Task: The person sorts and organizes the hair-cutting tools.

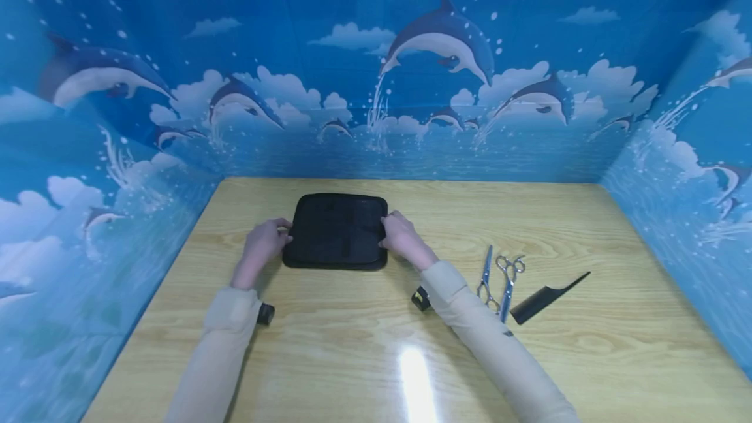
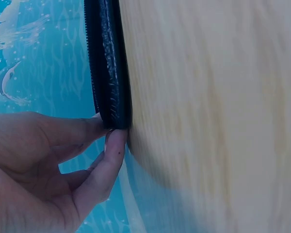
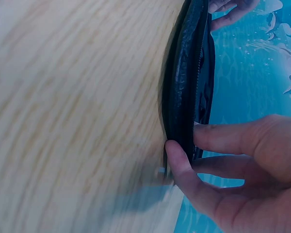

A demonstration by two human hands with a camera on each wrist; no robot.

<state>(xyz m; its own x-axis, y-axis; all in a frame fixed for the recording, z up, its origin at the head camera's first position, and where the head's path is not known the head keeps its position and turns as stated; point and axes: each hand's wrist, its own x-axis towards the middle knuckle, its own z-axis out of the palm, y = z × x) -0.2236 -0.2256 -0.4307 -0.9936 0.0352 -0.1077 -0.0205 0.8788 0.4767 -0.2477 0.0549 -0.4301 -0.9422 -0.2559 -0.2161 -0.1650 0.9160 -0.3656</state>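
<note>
A flat black zippered case (image 1: 337, 230) with rounded corners lies towards the back of the table, left of centre. My left hand (image 1: 262, 241) pinches its left edge; in the left wrist view the fingertips (image 2: 115, 141) close on the case's edge from both sides. At the opposite edge my right hand (image 1: 403, 237) pinches the case between thumb and fingers. The right wrist view shows the zipper (image 3: 200, 63) running along the side of the case, with the fingers (image 3: 223, 138) over its rim. The contents of the case cannot be seen.
Right of the right forearm lie one pair of scissors (image 1: 487, 267), a second pair (image 1: 508, 286) partly behind the sleeve, and a black tail comb (image 1: 531, 304). Blue dolphin-print cloth (image 1: 376, 83) encloses the wooden table (image 1: 329, 358) at the back and both sides.
</note>
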